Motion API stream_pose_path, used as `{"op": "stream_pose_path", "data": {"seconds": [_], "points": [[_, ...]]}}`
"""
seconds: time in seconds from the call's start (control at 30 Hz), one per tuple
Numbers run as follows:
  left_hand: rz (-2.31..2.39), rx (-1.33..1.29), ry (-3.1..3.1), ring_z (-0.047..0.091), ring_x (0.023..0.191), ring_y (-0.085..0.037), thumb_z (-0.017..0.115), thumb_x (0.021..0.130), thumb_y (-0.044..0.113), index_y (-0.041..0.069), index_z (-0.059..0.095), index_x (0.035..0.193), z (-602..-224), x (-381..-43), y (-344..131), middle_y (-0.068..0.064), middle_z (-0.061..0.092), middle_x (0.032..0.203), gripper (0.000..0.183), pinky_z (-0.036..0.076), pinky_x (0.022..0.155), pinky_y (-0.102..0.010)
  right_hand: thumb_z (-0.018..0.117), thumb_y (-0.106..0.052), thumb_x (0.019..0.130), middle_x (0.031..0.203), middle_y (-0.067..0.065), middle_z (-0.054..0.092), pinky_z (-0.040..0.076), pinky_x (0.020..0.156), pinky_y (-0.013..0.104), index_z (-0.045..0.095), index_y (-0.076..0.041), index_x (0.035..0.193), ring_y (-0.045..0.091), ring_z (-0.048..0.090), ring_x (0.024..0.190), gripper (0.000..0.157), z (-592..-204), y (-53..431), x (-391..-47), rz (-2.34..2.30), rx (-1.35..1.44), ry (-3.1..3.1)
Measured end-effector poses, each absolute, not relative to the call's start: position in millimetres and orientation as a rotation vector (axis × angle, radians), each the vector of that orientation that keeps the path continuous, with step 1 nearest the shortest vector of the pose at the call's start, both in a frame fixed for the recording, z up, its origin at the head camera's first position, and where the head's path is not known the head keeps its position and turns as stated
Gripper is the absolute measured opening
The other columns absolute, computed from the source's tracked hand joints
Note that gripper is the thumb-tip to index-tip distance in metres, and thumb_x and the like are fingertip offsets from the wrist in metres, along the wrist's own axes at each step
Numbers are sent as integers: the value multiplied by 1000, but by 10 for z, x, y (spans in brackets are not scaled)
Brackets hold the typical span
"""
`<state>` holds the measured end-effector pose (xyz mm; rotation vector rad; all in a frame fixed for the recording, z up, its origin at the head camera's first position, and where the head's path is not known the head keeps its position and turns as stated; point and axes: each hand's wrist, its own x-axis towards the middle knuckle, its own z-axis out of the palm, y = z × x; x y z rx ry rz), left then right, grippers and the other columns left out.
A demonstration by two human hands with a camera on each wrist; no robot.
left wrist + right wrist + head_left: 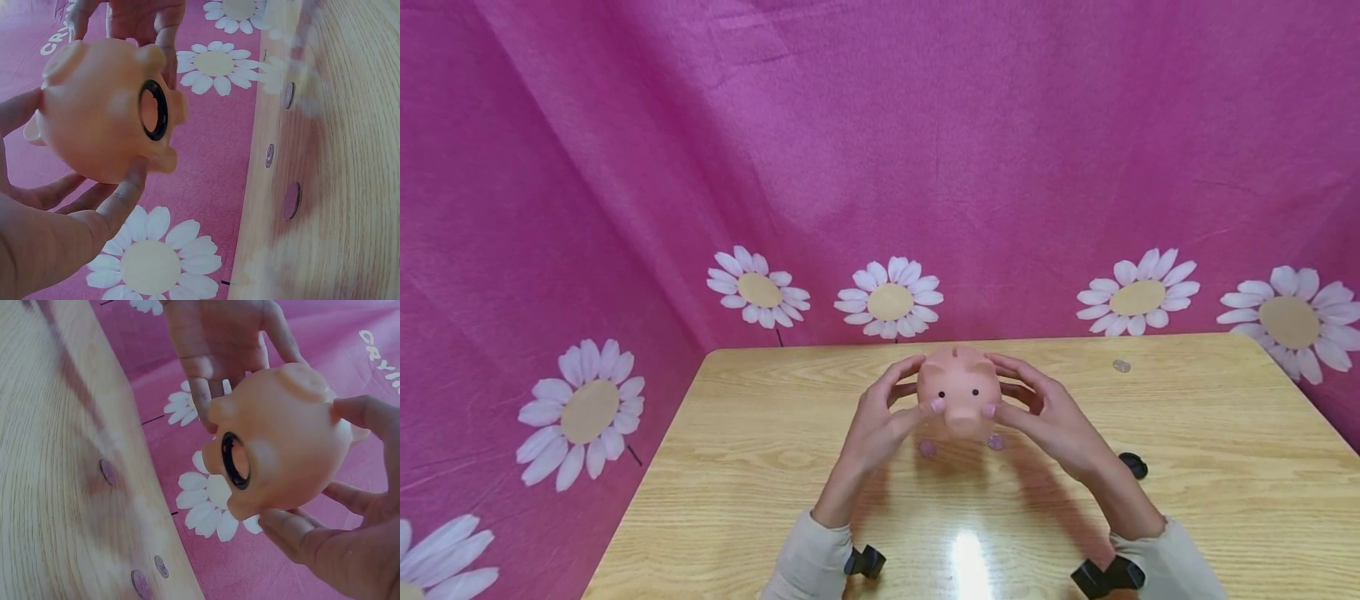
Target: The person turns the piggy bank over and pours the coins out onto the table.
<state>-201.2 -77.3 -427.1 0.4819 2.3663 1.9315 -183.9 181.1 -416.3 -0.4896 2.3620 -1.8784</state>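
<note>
One round, pink, plastic-looking piggy bank (958, 387), held above pale wood-grain table (760, 467), is clasped between curled left hand (883, 417) and right hand (1051, 417), pressure best kept even and clear of its black-rimmed belly opening (150, 111).

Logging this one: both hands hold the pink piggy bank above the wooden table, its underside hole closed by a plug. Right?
Not quite: the underside hole is open, with no plug, as the left wrist view shows. The left hand and right hand do hold the pink piggy bank above the wooden table.
</note>
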Motion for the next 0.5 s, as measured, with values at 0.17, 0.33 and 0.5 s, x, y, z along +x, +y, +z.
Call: {"op": "stream_pose_path", "data": {"seconds": [0.17,0.33,0.5], "points": [[1931,467,2386,64,136,-32,82,91,34,20,58,154,-4311,-1996,-740,-6,63,152,68,56,111,-53,74,-17,102,163,22,48,59,95,25,44,-11,163,43,56,142,69,-4231,1830,-1855,-1863,-459,2346],[2234,877,2275,55,144,-30,87,91,26,10,55,156,-4224,-1935,-739,-13,56,157,74,57,113,-43,80,8,90,164,10,49,59,105,26,47,-6,161,16,56,144,80,-4135,1811,-1802,-2090,-737,2325],[2277,1007,2207,52,148,-26,88,90,29,13,54,157,-4172,-1940,-754,-11,55,159,76,57,113,-38,81,13,86,160,-3,53,58,106,24,49,-6,159,5,57,141,82,-4090,1808,-1781,-2146,-808,2320]]}}
